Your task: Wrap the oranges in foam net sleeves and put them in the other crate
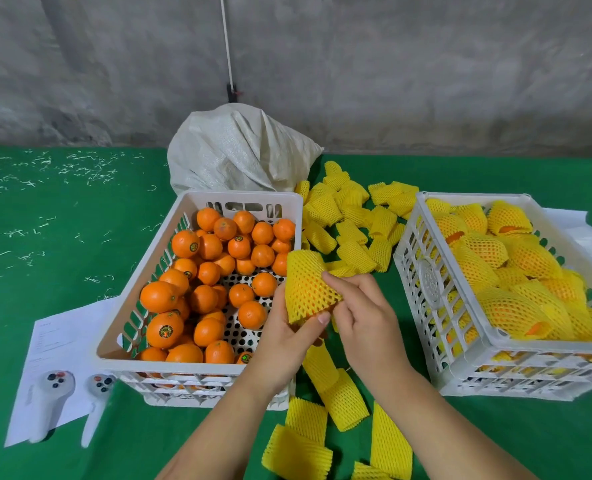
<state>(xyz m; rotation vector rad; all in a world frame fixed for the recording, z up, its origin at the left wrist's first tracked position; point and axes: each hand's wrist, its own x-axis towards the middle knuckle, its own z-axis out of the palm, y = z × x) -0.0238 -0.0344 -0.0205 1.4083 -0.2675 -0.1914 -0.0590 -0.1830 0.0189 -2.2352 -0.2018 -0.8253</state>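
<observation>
Yellow foam net sleeve (306, 289), soft and with diamond-shaped holes, is stretched over one round orange between the two crates, and the orange skin shows through the mesh. In the head view the left hand (289, 332) holds it from below with curled fingers, the thumb pressing on the lower edge, while the right hand (364, 317) pinches the sleeve from the right side. To the left stands a white perforated plastic crate (149, 271) with smooth bare oranges (204, 271), some with small round stickers. To the right, the second white slatted plastic crate (426, 282) holds wrapped oranges (516, 271) in the same yellow net. Loose flat yellow sleeves (350, 223) lie on the green felt-like table cover (45, 220) between and before the crates. A wrinkled white woven sack (235, 150) stands behind; two white controllers (48, 400) rest on white paper (66, 327).
</observation>
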